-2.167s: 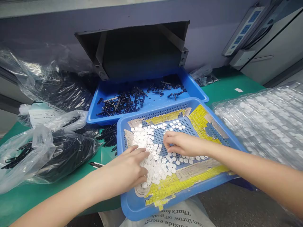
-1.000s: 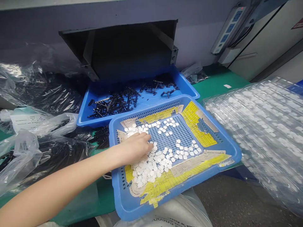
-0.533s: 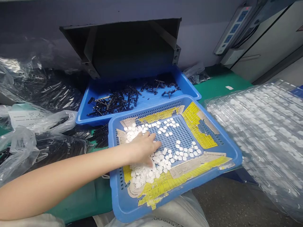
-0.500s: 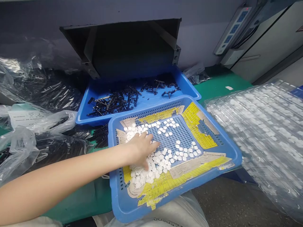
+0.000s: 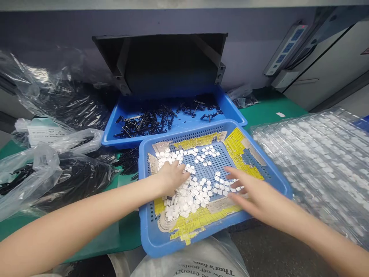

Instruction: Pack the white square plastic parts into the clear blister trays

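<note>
A blue perforated basket (image 5: 215, 234) holds many small white square pieces that look like keycaps (image 5: 187, 198), heaped toward its left side. My left hand (image 5: 173, 179) rests on the heap, palm down, its fingers apart and bent onto the pieces; what lies beneath the palm is hidden. On the basket's right side, my right hand (image 5: 252, 190) hovers over a smaller group of white pieces (image 5: 221, 186), fingers spread and nothing held. Torn yellow and tan paper strips (image 5: 238, 144) cling to the inner walls.
Behind the basket stands a blue tray (image 5: 184, 125) of black plastic parts (image 5: 150, 123). Clear bags of black parts (image 5: 77, 173) crowd the left of the green table (image 5: 276, 105). Plastic-wrapped trays of white pieces (image 5: 319, 154) lie at right. A power strip (image 5: 285, 48) hangs on the wall.
My right hand has come into view from the right, over the basket. My left hand stays on the heap, its fingers slightly more bent. The camera view has shifted a little.
</note>
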